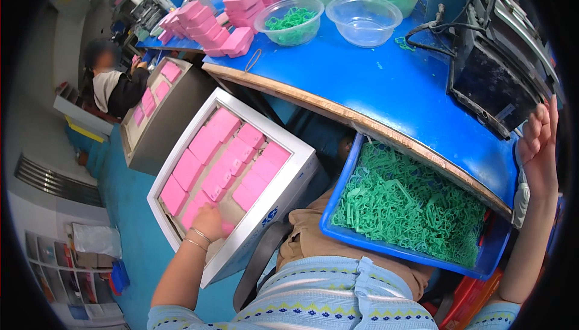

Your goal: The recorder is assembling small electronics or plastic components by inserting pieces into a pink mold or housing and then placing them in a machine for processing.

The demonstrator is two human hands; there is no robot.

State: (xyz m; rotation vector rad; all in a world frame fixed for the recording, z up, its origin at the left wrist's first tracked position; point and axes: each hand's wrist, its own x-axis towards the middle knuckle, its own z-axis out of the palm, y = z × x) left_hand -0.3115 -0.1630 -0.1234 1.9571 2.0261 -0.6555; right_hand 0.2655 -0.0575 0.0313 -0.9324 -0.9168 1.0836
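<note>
My left hand (208, 220), with thin bangles at the wrist, reaches into a white-rimmed carton (306, 156) of small pink boxes (188, 167). Its fingers are closed on a pink box (192, 210) near the carton's near end and partly cover it. At the far right my right hand (538, 137) is raised beside a black machine (497, 71). One finger points up and the others bend loosely, with nothing seen in them. Whether it touches the machine, I cannot tell. A blue bin (330, 229) of tangled green plastic pieces (410, 203) rests across my lap.
Clear plastic bowls, one bare (365, 21) and others with green pieces (292, 19), stand on the blue table (362, 77). Pink boxes are stacked (241, 7) at its back left. A wooden edge (301, 98) borders the table. Another person (114, 83) works beside a second carton (163, 113).
</note>
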